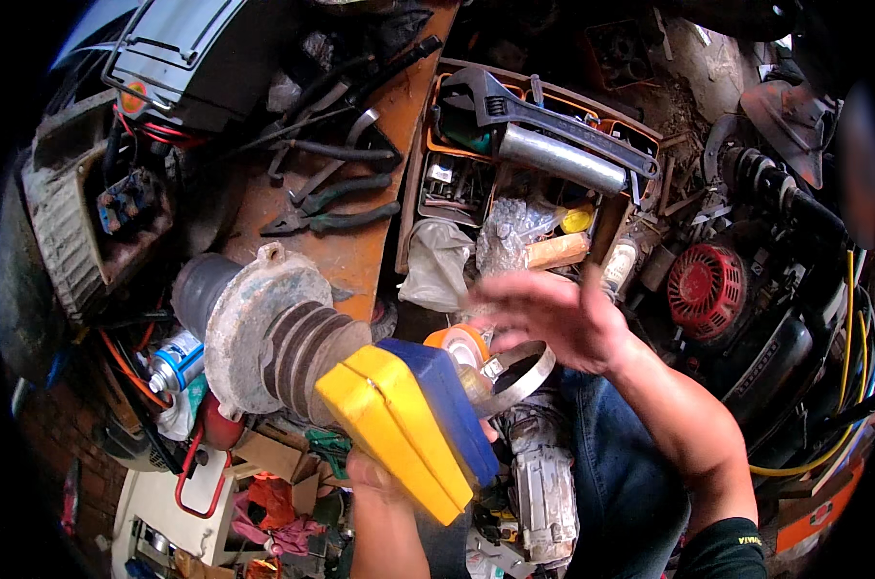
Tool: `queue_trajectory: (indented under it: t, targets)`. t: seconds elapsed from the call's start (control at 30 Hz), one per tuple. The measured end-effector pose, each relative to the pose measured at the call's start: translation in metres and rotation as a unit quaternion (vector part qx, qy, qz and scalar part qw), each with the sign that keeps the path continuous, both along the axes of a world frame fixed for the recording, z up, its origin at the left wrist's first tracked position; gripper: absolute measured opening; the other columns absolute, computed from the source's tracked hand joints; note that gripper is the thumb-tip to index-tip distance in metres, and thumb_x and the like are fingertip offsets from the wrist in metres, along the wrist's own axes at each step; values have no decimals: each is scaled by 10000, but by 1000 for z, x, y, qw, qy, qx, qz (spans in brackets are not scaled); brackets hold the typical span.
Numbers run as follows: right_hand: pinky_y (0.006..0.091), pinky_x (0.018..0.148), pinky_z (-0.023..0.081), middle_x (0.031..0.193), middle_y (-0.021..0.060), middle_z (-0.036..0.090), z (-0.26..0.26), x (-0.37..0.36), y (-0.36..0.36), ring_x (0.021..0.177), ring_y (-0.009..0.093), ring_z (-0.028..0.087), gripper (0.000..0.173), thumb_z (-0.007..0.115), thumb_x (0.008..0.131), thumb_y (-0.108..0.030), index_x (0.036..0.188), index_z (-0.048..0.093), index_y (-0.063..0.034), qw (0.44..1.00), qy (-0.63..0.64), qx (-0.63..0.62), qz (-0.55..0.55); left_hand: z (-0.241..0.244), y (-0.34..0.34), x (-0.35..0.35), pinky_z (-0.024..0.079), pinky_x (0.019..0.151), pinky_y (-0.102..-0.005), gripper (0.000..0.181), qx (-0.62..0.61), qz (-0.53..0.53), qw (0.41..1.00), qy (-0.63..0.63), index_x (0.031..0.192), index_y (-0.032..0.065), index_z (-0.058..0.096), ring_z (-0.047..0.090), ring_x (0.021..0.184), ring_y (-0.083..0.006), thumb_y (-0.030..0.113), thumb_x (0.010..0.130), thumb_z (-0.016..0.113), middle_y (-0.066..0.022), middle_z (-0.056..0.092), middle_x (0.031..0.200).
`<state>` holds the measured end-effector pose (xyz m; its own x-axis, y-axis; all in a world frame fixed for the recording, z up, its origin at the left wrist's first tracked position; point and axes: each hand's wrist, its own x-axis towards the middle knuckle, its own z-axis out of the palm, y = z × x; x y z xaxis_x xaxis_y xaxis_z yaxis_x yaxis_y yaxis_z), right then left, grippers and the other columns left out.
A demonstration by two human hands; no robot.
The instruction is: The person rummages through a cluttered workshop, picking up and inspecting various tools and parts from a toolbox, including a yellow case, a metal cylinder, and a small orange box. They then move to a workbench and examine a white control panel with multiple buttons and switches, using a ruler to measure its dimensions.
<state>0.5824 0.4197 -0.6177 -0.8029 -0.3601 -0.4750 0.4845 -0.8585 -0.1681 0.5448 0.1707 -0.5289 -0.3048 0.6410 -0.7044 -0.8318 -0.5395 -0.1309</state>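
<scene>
My left hand (373, 478) grips a yellow-and-blue plastic case (397, 427) from below; its thumb is at the yellow side and a fingertip shows past the blue side. My right hand (557, 315) is raised to the right of the case, blurred, with fingers spread and nothing seen in it. Between the hands are a metal band ring (513, 398) and an orange-rimmed roll (466, 347), perhaps of tape. What holds these two up is hidden behind the case. Left of the case, a dirty metal flange (242, 340) stands with a stack of worn discs (310, 358).
An adjustable wrench (553, 119) and a metal tube (562, 159) lie across a wooden toolbox (408, 210). Pliers (336, 206) rest on an orange-brown board (263, 253). A dirty angle grinder (546, 492) is below my right hand. Farther right is a red engine cover (706, 291).
</scene>
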Motion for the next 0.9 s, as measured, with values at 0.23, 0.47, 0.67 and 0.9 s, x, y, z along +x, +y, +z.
queue_trajectory:
  t: [0.23,0.47,0.67,0.9]
  targets:
    - [432,1156,277,1526,215,388,12,-7,11,1428,312,354,839,884,706,-371,1399,539,-48,963,149,181,132,-1,19,-5,447,977,-685,1010,32,10,997,76,1526,42,292,561,1140,-564,346,708,800,-284,476,1416]
    - [397,1054,442,1363,195,572,1,-5,1,1258,284,558,534,848,750,-147,1228,638,-33,978,92,157,102,7,23,-5,535,884,-631,955,-3,11,1000,-18,1494,17,335,595,1109,-526,310,706,787,-265,522,1370]
    - [407,859,582,1186,161,639,-15,-4,-12,1019,255,667,360,691,919,-196,1191,565,4,972,-189,126,-60,9,44,-25,520,987,-522,1018,-123,-38,992,-12,1470,3,348,612,1152,-383,356,648,835,-249,537,1342]
    - [388,897,537,1157,193,643,-82,-55,-24,1007,271,657,462,646,912,-156,1308,518,43,883,-158,439,53,9,46,-23,525,985,-522,1015,-169,-47,984,26,1452,0,368,612,1158,-364,320,617,848,-242,554,1301]
